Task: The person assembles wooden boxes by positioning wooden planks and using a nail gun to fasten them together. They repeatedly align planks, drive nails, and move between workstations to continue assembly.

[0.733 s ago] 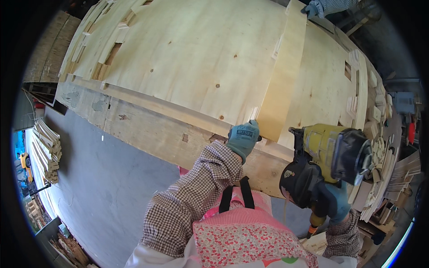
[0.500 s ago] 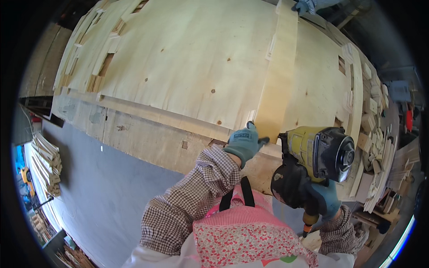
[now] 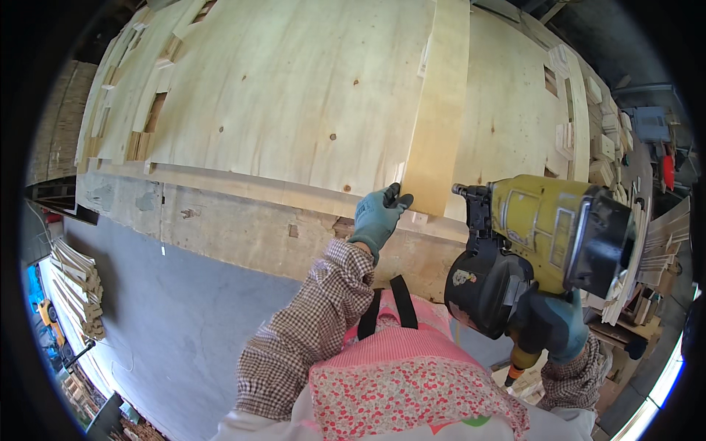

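Note:
A long pale wooden plank (image 3: pixel 437 140) lies across a broad plywood sheet (image 3: pixel 294 110) and runs away from me. My left hand (image 3: pixel 376 220), in a blue-grey work glove, has its fingers closed at the plank's near left corner. My right hand (image 3: pixel 562 323), gloved alike, is wrapped round the handle of a yellow and black coil nail gun (image 3: pixel 533 220). The tool is held to the right of the plank's near end, its nose over the plywood and apart from the plank. An air hose fitting (image 3: pixel 515 371) hangs from the handle's base.
Beneath the sheet is a worn wooden bench edge (image 3: pixel 228 220). Small wooden blocks (image 3: pixel 599 147) are piled along the right side. Slotted strips (image 3: pixel 147 121) lie at the left of the sheet. Bundled wood strips (image 3: pixel 77 283) stand on the grey floor (image 3: pixel 198 316) at left.
My left hand has drawn its fingers in at the plank's corner. The nail gun has risen and shifted right. Another person's gloved hand at the plank's far end has gone out of view.

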{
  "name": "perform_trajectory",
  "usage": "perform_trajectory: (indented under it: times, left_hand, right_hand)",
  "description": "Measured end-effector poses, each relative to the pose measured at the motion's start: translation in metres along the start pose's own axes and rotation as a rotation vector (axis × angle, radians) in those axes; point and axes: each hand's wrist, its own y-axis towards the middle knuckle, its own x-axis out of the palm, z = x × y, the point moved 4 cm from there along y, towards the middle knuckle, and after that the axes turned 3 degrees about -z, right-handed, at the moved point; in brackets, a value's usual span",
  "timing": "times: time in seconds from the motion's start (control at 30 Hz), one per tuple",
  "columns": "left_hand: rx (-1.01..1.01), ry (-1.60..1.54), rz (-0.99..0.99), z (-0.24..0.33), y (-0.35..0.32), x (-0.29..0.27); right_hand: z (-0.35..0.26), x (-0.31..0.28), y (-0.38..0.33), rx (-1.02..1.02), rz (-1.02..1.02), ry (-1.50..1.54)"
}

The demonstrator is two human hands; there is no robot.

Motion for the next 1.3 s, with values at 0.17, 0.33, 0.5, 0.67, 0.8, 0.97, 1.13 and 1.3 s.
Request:
perform_trajectory:
  times: [0.17,0.33,0.5,0.67,0.8,0.97,1.13,1.3]
  left_hand:
    - [-0.038,-0.119,-0.023,-0.014,0.006,0.006]
    - [-0.035,-0.114,-0.001,-0.044,0.023,0.01]
    - [-0.02,-0.421,-0.111,-0.028,-0.002,-0.016]
    - [0.136,-0.076,0.232,-0.063,-0.033,-0.088]
    - [0.291,0.322,0.451,-0.065,-0.041,-0.155]
    - [0.289,0.226,0.473,-0.07,-0.041,-0.181]
    - [0.277,0.398,0.361,-0.078,-0.051,-0.153]
    - [0.301,0.509,0.204,-0.085,-0.072,-0.116]
  right_hand:
    - [0.007,0.004,0.012,-0.037,-0.086,0.314]
    - [-0.005,0.025,0.046,-0.06,0.069,0.035]
    - [-0.022,0.031,0.025,-0.021,-0.017,0.04]
    - [0.005,0.036,0.052,0.166,-0.097,-0.038]
    - [-0.016,0.033,0.05,-0.381,-0.089,-0.541]
    - [-0.016,0.006,0.023,-0.059,0.054,-0.279]
    - [-0.009,0.002,0.009,-0.049,0.146,0.046]
    - [0.035,-0.014,0.009,-0.144,0.188,0.095]
